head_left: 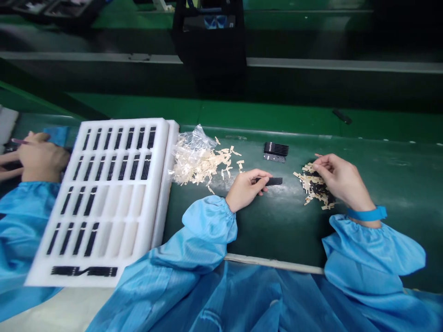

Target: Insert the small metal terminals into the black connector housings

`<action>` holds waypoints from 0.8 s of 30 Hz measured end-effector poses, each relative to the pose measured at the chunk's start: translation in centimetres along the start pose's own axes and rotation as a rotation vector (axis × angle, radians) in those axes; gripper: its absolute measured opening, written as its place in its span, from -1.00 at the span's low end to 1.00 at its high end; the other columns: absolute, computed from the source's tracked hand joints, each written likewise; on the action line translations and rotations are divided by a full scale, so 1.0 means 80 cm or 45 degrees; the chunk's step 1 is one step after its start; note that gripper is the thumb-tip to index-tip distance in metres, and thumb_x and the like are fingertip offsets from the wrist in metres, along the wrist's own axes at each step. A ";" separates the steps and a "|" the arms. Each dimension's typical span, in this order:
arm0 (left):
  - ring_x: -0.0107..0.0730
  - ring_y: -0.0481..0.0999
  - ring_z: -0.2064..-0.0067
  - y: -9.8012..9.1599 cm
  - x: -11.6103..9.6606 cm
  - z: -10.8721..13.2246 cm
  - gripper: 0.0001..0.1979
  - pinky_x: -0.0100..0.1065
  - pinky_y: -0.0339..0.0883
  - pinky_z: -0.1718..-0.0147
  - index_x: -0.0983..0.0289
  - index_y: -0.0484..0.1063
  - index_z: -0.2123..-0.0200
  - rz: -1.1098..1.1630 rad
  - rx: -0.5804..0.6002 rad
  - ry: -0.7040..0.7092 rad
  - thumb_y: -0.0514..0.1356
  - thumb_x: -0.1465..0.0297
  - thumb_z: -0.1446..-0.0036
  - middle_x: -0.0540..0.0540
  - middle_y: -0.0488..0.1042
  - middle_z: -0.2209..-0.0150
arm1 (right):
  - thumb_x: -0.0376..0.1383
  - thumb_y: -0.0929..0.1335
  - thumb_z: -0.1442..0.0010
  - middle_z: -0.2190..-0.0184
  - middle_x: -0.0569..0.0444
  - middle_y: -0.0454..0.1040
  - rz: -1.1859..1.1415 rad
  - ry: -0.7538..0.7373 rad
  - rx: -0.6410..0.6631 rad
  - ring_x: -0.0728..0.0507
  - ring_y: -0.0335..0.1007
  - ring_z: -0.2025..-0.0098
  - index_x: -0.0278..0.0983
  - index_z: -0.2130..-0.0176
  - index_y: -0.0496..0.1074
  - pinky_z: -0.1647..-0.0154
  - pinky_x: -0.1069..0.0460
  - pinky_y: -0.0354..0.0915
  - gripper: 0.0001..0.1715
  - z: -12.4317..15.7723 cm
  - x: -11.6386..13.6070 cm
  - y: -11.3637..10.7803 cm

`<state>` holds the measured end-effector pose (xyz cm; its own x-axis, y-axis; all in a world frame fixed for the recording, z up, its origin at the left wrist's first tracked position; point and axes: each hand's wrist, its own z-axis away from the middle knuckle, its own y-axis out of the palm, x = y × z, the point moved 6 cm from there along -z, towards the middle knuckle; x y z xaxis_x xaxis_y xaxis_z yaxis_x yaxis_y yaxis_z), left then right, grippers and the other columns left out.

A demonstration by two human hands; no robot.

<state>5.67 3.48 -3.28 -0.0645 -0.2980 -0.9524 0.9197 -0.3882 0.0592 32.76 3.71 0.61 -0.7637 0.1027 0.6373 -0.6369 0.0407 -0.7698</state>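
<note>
My left hand [247, 188] is closed on a flat black strip-shaped part [275, 181], which sticks out to the right past the fingertips. My right hand [341, 177] has its fingers pinched together at the edge of a small pile of cream and black pieces [313, 184]; what sits between the fingertips is too small to make out. Behind the left hand lies a stack of black strips [276, 148], with a greyish strip [274, 158] along its near side. A larger heap of cream-coloured small pieces [197, 166] spreads left of my left hand, partly under a clear plastic bag [199, 137].
A white foam tray [157, 184] holds rows of black strips on the left, resting on another tray. Beyond it is a co-worker's hand [44, 157] in a blue sleeve. A dark object [342, 116] lies on the back ledge. A black bin [209, 46] stands at the back.
</note>
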 end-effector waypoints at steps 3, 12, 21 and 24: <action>-0.54 0.52 0.48 0.000 -0.001 0.000 -0.77 -0.49 0.42 0.49 0.35 0.56 0.14 0.005 0.005 0.019 0.28 0.31 -0.24 0.04 0.56 0.44 | -0.17 0.41 -0.19 0.28 -0.03 0.58 0.064 -0.030 -0.020 -0.17 0.46 0.36 -0.22 0.31 0.52 0.32 -0.06 0.30 -0.84 0.000 0.000 -0.004; -0.54 0.54 0.46 0.009 0.000 0.003 -0.72 -0.52 0.38 0.55 0.30 0.34 0.12 0.113 0.067 0.038 0.22 0.20 -0.30 0.17 0.65 0.22 | -0.10 0.45 -0.21 0.31 0.01 0.62 -0.475 0.005 0.031 -0.14 0.50 0.33 -0.21 0.19 0.59 0.28 -0.03 0.40 -0.74 0.016 0.049 0.036; -0.57 0.50 0.48 0.007 -0.006 0.005 -0.74 -0.55 0.32 0.57 0.28 0.32 0.04 0.058 0.065 0.064 0.17 0.23 -0.34 0.17 0.66 0.20 | -0.19 0.35 -0.24 0.37 0.01 0.60 -0.011 0.022 -0.038 -0.17 0.51 0.38 -0.22 0.22 0.57 0.26 -0.07 0.40 -0.78 0.011 0.030 0.029; -0.57 0.50 0.48 0.008 -0.007 0.005 -0.77 -0.54 0.33 0.57 0.29 0.33 0.05 0.055 0.060 0.048 0.16 0.26 -0.34 0.17 0.66 0.20 | -0.19 0.34 -0.22 0.41 0.01 0.57 0.103 -0.097 -0.037 -0.21 0.51 0.31 -0.20 0.28 0.55 0.15 -0.13 0.40 -0.80 0.010 0.033 0.021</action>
<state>6.12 3.06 -2.63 -0.0097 -0.2824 -0.9592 0.9019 -0.4168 0.1136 29.62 3.28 1.05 -0.8192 0.0314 0.5726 -0.5701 0.0642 -0.8191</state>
